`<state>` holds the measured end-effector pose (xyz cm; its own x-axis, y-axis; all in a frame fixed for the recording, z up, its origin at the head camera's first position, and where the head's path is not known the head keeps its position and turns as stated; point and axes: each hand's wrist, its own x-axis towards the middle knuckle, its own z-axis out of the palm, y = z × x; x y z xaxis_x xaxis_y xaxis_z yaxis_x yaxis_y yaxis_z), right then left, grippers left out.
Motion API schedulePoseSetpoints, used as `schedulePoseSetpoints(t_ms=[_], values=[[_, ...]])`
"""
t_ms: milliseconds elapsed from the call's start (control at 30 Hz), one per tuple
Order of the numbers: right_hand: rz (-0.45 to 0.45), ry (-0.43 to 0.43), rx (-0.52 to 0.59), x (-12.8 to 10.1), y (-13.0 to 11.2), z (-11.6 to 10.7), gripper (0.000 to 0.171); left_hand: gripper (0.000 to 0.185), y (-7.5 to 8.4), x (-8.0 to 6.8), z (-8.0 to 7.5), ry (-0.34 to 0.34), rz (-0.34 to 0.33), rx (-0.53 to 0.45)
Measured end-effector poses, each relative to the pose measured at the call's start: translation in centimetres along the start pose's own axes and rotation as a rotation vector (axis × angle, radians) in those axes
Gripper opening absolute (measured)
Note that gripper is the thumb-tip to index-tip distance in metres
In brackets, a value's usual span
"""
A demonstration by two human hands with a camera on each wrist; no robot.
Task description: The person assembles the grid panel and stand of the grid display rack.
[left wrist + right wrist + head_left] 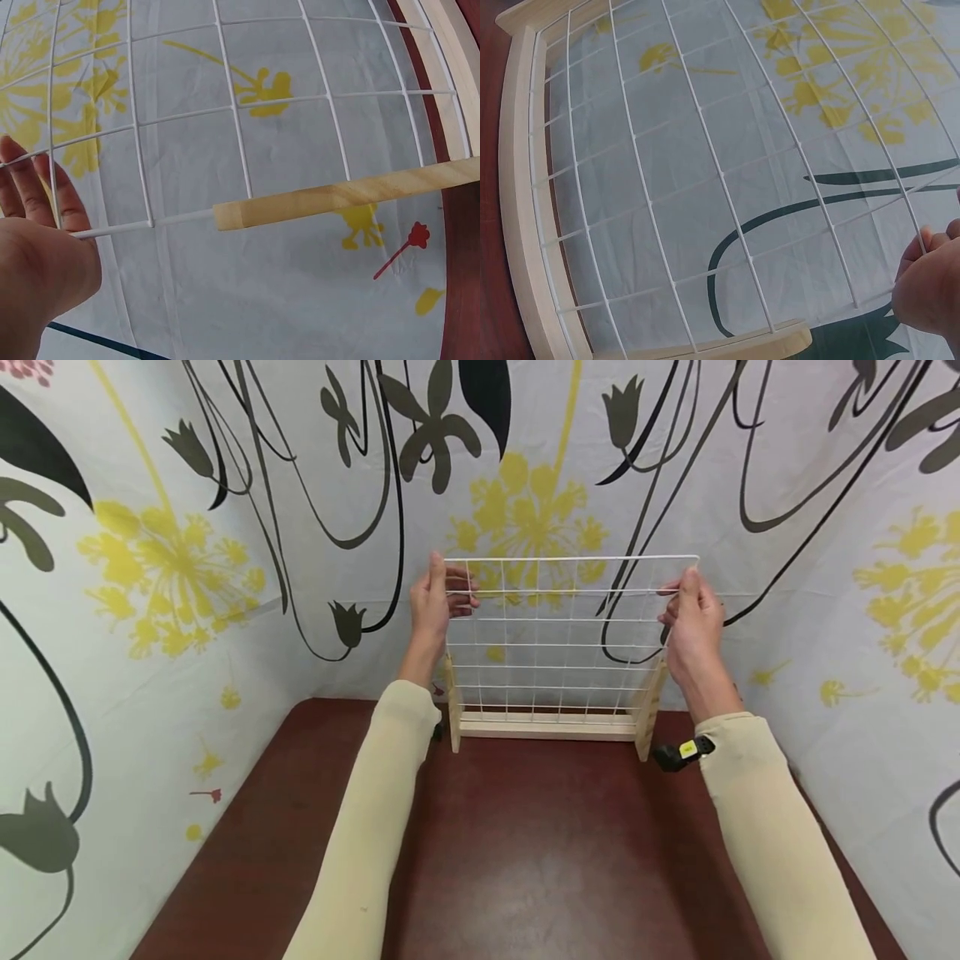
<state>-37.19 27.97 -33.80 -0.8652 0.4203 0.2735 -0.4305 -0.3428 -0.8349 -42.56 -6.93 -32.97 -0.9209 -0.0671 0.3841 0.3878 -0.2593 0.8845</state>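
Note:
A white wire grid panel (pixel 555 618) stands upright, its lower part between the two side posts of a light wooden stand (pixel 547 727). My left hand (pixel 438 602) holds the panel's upper left edge, thumb in front and fingers behind the wires. At the upper right edge, my right hand (pixel 693 622) grips the panel between thumb and fingers. In the left wrist view a wooden side post (pixel 345 193) runs along the panel's edge below the left hand (pixel 45 255). The right wrist view shows the panel's bottom wire along the wooden crossbar (pixel 521 187); the right hand (pixel 934 281) is partly cut off.
The stand rests near the far edge of a dark red-brown table (pixel 555 843). A white cloth with printed flowers (pixel 322 510) hangs behind the table and along both sides. A black wrist camera (pixel 682 753) sits at the right sleeve.

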Motion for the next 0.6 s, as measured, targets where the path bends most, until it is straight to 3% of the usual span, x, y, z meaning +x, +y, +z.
schedulePoseSetpoints(t_ms=[300, 600], values=[[0.041, -0.020, 0.063, -0.7, -0.1, -0.2, 0.036, 0.068, 0.7, -0.8, -0.3, -0.010, -0.056, 0.058], [0.067, -0.099, 0.036, -1.2, -0.3, -1.0, 0.034, 0.067, 1.1, -1.2, -0.6, -0.027, -0.077, 0.077]])
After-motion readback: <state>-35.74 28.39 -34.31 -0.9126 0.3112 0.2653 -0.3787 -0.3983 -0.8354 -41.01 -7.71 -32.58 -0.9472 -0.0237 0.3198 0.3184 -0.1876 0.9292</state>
